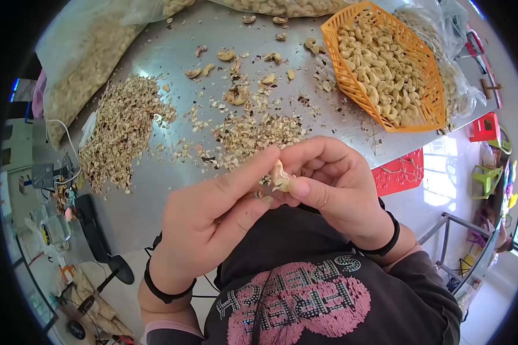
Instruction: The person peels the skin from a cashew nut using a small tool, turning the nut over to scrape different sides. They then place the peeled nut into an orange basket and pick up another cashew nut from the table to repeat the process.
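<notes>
Between my two hands, over the near edge of the metal table, is a pale cashew nut [280,177] with flaky skin on it. My right hand [339,184] pinches it between thumb and curled fingers. From the other side my left hand [213,210] closes in, its fingertips against the nut; a tiny brownish bit shows near its thumb. Just beyond the fingers lies a heap of skin flakes [259,133]. Several loose cashews [226,54] are scattered farther back on the table.
An orange plastic basket [345,80] of cashews stands at the back right. Left on the metal table [178,52] is a larger flake pile [126,121], beside a clear bag of cashews [89,63]. A red stool [400,172] is below the table's right edge.
</notes>
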A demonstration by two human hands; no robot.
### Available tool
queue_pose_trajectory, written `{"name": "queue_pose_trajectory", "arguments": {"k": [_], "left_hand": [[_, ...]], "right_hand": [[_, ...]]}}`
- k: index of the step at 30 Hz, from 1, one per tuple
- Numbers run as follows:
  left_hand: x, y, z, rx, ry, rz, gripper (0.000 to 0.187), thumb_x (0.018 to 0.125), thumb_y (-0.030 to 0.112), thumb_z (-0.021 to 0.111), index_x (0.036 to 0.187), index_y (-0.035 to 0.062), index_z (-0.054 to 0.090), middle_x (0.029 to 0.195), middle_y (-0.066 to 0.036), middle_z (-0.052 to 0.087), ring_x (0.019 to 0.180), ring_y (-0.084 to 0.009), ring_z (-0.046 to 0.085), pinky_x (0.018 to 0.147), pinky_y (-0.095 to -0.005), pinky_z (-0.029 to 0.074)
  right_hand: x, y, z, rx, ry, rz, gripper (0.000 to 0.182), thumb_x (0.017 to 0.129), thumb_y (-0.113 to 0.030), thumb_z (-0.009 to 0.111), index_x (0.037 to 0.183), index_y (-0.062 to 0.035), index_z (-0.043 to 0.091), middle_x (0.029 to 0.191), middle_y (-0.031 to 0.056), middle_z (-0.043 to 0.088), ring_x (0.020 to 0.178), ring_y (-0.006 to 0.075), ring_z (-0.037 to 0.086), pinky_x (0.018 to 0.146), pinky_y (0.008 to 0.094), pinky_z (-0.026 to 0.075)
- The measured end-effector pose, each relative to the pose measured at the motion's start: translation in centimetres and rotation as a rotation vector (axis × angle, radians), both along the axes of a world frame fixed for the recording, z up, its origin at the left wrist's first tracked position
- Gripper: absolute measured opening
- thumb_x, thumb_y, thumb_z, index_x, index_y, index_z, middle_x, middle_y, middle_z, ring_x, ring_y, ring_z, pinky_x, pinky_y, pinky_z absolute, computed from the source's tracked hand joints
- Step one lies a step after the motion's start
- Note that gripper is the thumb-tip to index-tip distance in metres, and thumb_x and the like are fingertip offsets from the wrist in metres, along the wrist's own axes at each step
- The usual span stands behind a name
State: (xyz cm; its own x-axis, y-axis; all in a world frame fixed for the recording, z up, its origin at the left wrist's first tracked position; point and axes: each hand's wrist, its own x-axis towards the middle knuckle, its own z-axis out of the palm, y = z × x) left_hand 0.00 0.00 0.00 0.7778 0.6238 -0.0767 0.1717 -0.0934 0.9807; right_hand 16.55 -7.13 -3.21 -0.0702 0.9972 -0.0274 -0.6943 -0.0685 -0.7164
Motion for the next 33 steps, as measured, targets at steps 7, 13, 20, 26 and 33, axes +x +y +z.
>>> {"name": "queue_pose_trajectory", "arguments": {"k": [7, 13, 20, 26, 33], "left_hand": [[0.4, 0.0, -0.5, 0.491, 0.038, 0.027, 0.035, 0.075, 0.002, 0.055, 0.109, 0.0041, 0.052, 0.085, -0.011, 0.061, 0.071, -0.0176, 0.061, 0.062, -0.0241, 0.046], [0.2, 0.0, -0.8, 0.286, -0.007, 0.102, 0.035, 0.075, 0.001, 0.055, 0.11, 0.0053, 0.052, 0.085, -0.011, 0.061, 0.068, -0.0162, 0.06, 0.061, -0.0231, 0.045], [0.5, -0.1, -0.4, 0.176, 0.0, 0.11, 0.034, 0.077, 0.002, 0.052, 0.11, 0.0041, 0.051, 0.085, -0.011, 0.061, 0.071, -0.0155, 0.059, 0.064, -0.0223, 0.045], [0.3, 0.2, -0.8, 0.205, -0.043, 0.109, 0.031, 0.078, 0.001, 0.051, 0.109, 0.0029, 0.052, 0.088, -0.01, 0.061, 0.073, -0.0161, 0.059, 0.066, -0.023, 0.045], [0.7, -0.5, -0.5, 0.173, 0.031, 0.15, 0.034, 0.077, 0.003, 0.053, 0.111, 0.004, 0.05, 0.088, -0.01, 0.06, 0.074, -0.0153, 0.059, 0.065, -0.0235, 0.045]], "right_hand": [[-0.3, 0.0, -0.2, -0.059, -0.104, -0.044, 0.026, 0.078, -0.005, 0.056, 0.103, 0.0017, 0.049, 0.092, 0.0074, 0.057, 0.083, 0.0114, 0.056, 0.068, 0.0195, 0.044], [-0.3, 0.1, 0.1, -0.093, -0.083, -0.036, 0.026, 0.079, -0.006, 0.055, 0.104, 0.0017, 0.048, 0.092, 0.0069, 0.057, 0.081, 0.0109, 0.055, 0.067, 0.0201, 0.044], [-0.3, 0.2, -0.3, -0.06, -0.005, -0.03, 0.024, 0.081, -0.004, 0.051, 0.103, 0.0023, 0.047, 0.089, 0.0073, 0.056, 0.077, 0.0111, 0.053, 0.067, 0.0215, 0.044], [-0.6, 0.0, -0.5, -0.083, -0.017, -0.014, 0.026, 0.082, -0.003, 0.049, 0.107, 0.0024, 0.044, 0.093, 0.0081, 0.055, 0.081, 0.0115, 0.053, 0.071, 0.0222, 0.044], [-0.9, 0.4, -0.6, -0.12, 0.048, -0.067, 0.028, 0.084, -0.006, 0.045, 0.111, 0.0017, 0.042, 0.095, 0.009, 0.055, 0.088, 0.0129, 0.052, 0.077, 0.0235, 0.042]]}}
